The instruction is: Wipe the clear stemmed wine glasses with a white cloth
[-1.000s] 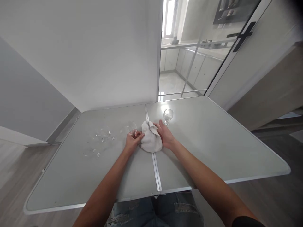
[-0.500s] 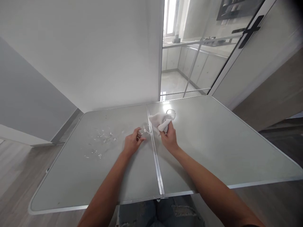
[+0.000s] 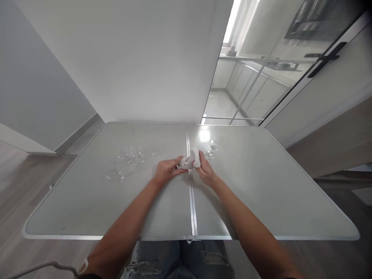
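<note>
Over the table's centre seam, my left hand (image 3: pixel 167 170) is closed on a small clear stemmed glass (image 3: pixel 185 163), which lies tilted with its bowl to the right. My right hand (image 3: pixel 205 169) grips a white cloth (image 3: pixel 195 158), bunched up at the bowl of that glass. Part of the cloth seems to be inside the bowl, though the fingers hide how far. Just beyond my right hand, a second stemmed glass (image 3: pixel 212 146) stands upright on the table.
The pale folding table (image 3: pixel 261 193) has a metal rim and a metal seam (image 3: pixel 192 205) down its middle. Several clear glass items (image 3: pixel 128 159) sit on its left half, hard to make out. A white wall (image 3: pixel 145 77) and a glazed door (image 3: pixel 247 85) stand behind.
My right hand has brought the cloth from beside the glass, where it was bunched up, to the bowl. My left hand has turned the glass sideways. The camera view has tilted and shifted.
</note>
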`<state>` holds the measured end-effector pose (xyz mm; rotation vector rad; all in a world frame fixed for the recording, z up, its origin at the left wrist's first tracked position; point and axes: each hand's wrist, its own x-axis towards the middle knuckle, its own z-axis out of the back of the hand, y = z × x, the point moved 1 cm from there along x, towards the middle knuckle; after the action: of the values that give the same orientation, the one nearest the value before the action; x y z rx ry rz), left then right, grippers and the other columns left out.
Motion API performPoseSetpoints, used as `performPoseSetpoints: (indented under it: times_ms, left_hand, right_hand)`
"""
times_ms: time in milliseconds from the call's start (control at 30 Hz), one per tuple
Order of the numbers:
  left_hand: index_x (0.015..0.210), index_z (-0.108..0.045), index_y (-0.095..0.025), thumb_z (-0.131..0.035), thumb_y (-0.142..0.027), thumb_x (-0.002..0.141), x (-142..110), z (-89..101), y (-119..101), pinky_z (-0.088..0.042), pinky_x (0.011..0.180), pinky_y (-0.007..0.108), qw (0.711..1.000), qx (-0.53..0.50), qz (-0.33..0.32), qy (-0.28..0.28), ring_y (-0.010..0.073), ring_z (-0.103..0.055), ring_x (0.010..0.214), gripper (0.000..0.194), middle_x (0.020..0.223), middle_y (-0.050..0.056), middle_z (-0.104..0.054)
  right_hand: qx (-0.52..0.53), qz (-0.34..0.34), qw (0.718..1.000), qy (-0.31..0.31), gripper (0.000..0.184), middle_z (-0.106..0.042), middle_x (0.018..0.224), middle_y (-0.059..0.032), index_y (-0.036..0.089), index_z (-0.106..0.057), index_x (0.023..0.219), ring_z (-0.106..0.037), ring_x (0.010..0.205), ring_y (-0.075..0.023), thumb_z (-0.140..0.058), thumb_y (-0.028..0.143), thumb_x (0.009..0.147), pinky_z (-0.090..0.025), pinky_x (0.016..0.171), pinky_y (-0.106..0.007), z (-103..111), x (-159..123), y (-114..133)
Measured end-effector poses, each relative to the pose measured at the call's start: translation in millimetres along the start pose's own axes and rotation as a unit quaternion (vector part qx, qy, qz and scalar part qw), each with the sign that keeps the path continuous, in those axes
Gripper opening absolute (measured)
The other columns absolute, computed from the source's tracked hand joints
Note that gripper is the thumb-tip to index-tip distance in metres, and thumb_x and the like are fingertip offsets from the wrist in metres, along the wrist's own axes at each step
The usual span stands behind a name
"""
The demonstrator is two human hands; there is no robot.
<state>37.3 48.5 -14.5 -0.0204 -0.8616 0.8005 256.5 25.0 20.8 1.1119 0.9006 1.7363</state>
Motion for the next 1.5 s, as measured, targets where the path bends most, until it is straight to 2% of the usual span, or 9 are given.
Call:
performPoseSetpoints:
  times_ms: [133,300,500,600,733,833,1067,1333,1500]
  left_hand:
    - [0.121,-0.07,-0.021,-0.068,-0.065,0.08,-0.6,-2.6,0.7,-0.044,0.058,0.019,0.997,-0.061,0.036,0.018,0.0082,-0.059,0.055,0.06,0.065,-0.002,-0.068]
    - [0.119,-0.071,-0.019,-0.066,-0.066,0.081,-0.9,-4.3,2.4,-0.042,0.056,0.018,0.998,-0.047,0.045,-0.002,0.0077,-0.056,0.052,0.061,0.061,-0.003,-0.065]
    - [0.115,-0.073,-0.02,-0.071,-0.062,0.079,-2.9,-6.5,5.9,-0.039,0.055,0.021,0.997,0.053,0.013,-0.063,0.0098,-0.061,0.052,0.056,0.059,-0.001,-0.068]
    - [0.113,-0.073,-0.021,-0.072,-0.063,0.078,-3.5,-6.9,6.6,-0.038,0.054,0.022,0.997,0.061,-0.007,-0.046,0.0106,-0.063,0.053,0.055,0.061,-0.001,-0.069]
    - [0.115,-0.072,-0.02,-0.069,-0.066,0.078,-3.7,-7.7,5.9,-0.039,0.054,0.021,0.998,0.035,-0.031,-0.029,0.0096,-0.06,0.051,0.059,0.058,-0.002,-0.067]
    - [0.118,-0.071,-0.019,-0.068,-0.062,0.082,-4.0,-7.9,3.5,-0.04,0.055,0.022,0.998,0.045,-0.039,-0.03,0.0099,-0.061,0.052,0.056,0.059,-0.001,-0.067]
    - [0.117,-0.072,-0.019,-0.068,-0.061,0.083,-5.0,-6.6,0.9,-0.04,0.056,0.023,0.997,0.076,-0.008,-0.025,0.0118,-0.064,0.054,0.054,0.062,0.001,-0.071]
    - [0.115,-0.073,-0.022,-0.068,-0.067,0.079,-4.9,-9.1,5.0,-0.039,0.054,0.021,0.999,0.03,0.009,-0.017,0.0097,-0.06,0.051,0.058,0.058,-0.001,-0.067]
    - [0.118,-0.072,-0.02,-0.068,-0.063,0.081,-4.9,-9.9,3.0,-0.04,0.055,0.022,0.998,0.05,0.009,-0.037,0.0119,-0.063,0.052,0.057,0.061,0.001,-0.07]
  right_hand:
    - [-0.081,0.104,0.991,-0.006,0.038,-0.063,0.102,-0.011,0.022,-0.056,0.128,-0.055,0.102,-0.03,-0.049,0.041,0.096,-0.046,0.096,-0.051,5.2,1.7,-1.9]
    - [0.049,0.026,0.995,-0.085,0.041,-0.06,0.12,-0.0088,0.027,-0.047,0.138,-0.055,0.115,-0.0261,-0.041,0.042,0.1,-0.046,0.102,-0.045,-10.3,-2.0,-8.9]
    - [-0.105,0.047,0.993,0.033,0.046,-0.06,0.116,-0.0148,0.017,-0.052,0.134,-0.055,0.108,-0.031,-0.051,0.039,0.093,-0.045,0.1,-0.052,-5.5,6.9,-5.2]
    - [-0.048,-0.007,0.998,0.044,0.042,-0.063,0.112,-0.0105,0.02,-0.054,0.132,-0.058,0.102,-0.027,-0.044,0.041,0.097,-0.048,0.097,-0.046,1.3,8.4,-4.1]
    - [0.065,-0.067,0.995,-0.035,0.043,-0.062,0.121,-0.007,0.028,-0.054,0.133,-0.056,0.116,-0.0253,-0.047,0.05,0.097,-0.047,0.1,-0.042,-0.2,1.9,-11.4]
    - [0.073,-0.064,0.993,-0.062,0.046,-0.061,0.126,-0.0073,0.029,-0.048,0.138,-0.055,0.12,-0.0252,-0.048,0.049,0.097,-0.045,0.104,-0.044,-8.9,-1.8,-15.6]
    - [-0.01,-0.049,0.998,0.022,0.04,-0.065,0.096,-0.0058,0.021,-0.05,0.13,-0.059,0.087,-0.0216,-0.042,0.047,0.1,-0.05,0.087,-0.039,-14.8,4.5,-2.6]
    - [0.135,-0.094,0.983,-0.087,0.044,-0.061,0.124,-0.0074,0.026,-0.051,0.133,-0.056,0.119,-0.0247,-0.044,0.052,0.098,-0.048,0.099,-0.041,-13.2,-1.6,-14.8]
    - [0.039,-0.04,0.998,-0.021,0.045,-0.064,0.111,-0.0071,0.024,-0.048,0.135,-0.059,0.102,-0.0235,-0.05,0.048,0.096,-0.047,0.1,-0.043,-15.5,1.0,-8.0]
